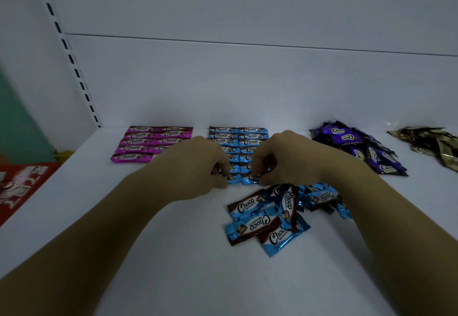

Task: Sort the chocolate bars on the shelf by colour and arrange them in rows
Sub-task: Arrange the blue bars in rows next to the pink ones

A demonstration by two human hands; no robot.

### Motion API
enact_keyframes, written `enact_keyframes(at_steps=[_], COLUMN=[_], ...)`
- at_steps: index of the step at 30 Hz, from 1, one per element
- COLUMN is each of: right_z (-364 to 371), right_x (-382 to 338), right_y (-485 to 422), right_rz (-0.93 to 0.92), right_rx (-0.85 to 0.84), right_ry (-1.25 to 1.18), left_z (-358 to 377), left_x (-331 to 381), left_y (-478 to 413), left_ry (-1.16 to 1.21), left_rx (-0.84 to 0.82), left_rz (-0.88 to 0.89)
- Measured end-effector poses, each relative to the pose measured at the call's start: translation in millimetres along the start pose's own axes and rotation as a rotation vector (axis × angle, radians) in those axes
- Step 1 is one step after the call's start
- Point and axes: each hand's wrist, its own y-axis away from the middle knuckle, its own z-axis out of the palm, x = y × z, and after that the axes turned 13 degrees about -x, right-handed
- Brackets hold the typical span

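1. A red box (pixel 22 186) is seen at the far left edge, beside the white shelf (pixel 148 253).
2. Pink chocolate bars (pixel 151 143) are laid flat in two neat columns at the back left of the shelf. The right column is partly hidden by the left hand (pixel 198 164).
3. The left hand is curled, and the near-left blue bar (pixel 233 179) is pinched by its fingertips at the near end of the left blue column.
4. Blue rows (pixel 238 137) are set in two columns at the middle back of the shelf and are partly covered by both hands.
5. The right hand (pixel 280 159) is curled too, and the near-right blue bar (pixel 252 178) is pinched at the near end of the right column.
6. A loose blue pile (pixel 267 219) is spread just in front of the hands, its bars overlapping at mixed angles.
7. A purple pile (pixel 359 147) is heaped at the back right, apart from the blue rows.
8. A gold pile (pixel 431 147) is seen at the far right edge.
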Motion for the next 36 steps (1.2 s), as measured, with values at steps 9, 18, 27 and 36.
enact_keyframes(at_steps=[9, 18, 27, 36], right_z=[0.1, 0.4, -15.9, -34.7], right_x=[2.0, 4.4, 15.0, 10.9], right_y=[-0.2, -1.2, 10.9, 31.9], right_rz=[0.004, -0.004, -0.009, -0.026], right_rx=[-0.006, 0.001, 0.096, -0.123], right_ry=[-0.021, -0.030, -0.031, -0.015], left_z=[1.6, 4.0, 5.1, 1.4], left_x=[3.0, 3.4, 11.5, 40.7], left_y=[0.5, -0.5, -0.7, -1.9], left_ry=[0.022, -0.018, 0.014, 0.074], left_rx=[0.025, 0.041, 0.123, -0.138], left_rz=[-0.006, 0.050, 0.142, 0.108])
